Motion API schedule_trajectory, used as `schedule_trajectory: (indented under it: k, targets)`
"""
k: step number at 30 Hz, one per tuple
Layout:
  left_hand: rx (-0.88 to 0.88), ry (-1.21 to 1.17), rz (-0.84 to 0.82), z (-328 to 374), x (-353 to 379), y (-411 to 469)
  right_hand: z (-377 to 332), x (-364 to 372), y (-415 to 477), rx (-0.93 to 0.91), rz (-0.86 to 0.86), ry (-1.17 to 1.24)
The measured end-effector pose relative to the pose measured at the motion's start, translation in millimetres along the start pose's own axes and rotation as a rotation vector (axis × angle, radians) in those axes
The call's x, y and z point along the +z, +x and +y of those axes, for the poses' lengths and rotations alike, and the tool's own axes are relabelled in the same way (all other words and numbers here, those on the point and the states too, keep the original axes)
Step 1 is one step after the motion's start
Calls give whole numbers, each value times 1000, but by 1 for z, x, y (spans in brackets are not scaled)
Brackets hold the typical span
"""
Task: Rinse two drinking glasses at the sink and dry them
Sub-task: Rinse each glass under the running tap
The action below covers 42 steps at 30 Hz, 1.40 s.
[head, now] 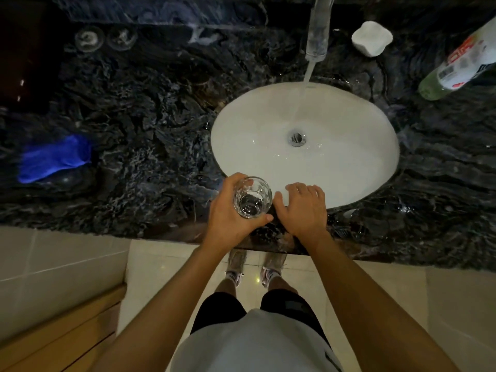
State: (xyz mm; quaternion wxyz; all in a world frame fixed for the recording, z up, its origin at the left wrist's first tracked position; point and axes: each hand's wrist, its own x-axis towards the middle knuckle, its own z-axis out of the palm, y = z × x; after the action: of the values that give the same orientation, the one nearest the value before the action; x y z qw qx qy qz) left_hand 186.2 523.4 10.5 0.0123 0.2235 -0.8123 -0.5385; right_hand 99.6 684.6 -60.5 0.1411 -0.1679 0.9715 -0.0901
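One glass held at the sink's near rim, tap running.
The left hand [228, 213] wraps its fingers around an upright glass [252, 197]; the right hand [304, 208] rests beside it, fingers spread and empty, over the white sink [349, 167]. A blue cloth [53, 159] lies on the dark surface [150, 130].

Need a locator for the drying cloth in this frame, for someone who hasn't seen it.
Start at the white oval sink set in the dark marble countertop and go left along the counter, almost to the frame edge. The crumpled blue cloth lies there, the only brightly coloured thing on the counter; the clear glass coasters sit farther back.
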Motion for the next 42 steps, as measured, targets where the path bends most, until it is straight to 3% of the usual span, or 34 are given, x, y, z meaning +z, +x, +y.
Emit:
schedule_trajectory:
  k: [19,26,32,42]
  targets:
    - [-95,40,-3,-11,-1,-36,3,3,0,-29,-15,0]
    - [-34,188,-4,12,-13,-29,2,0,0,-29,-16,29]
    - [150,400,-54,45,-21,31,1,-1,-6,-30,3,34]
    - [411,889,-159,159,-3,212,4,9,1,-11,104,64]
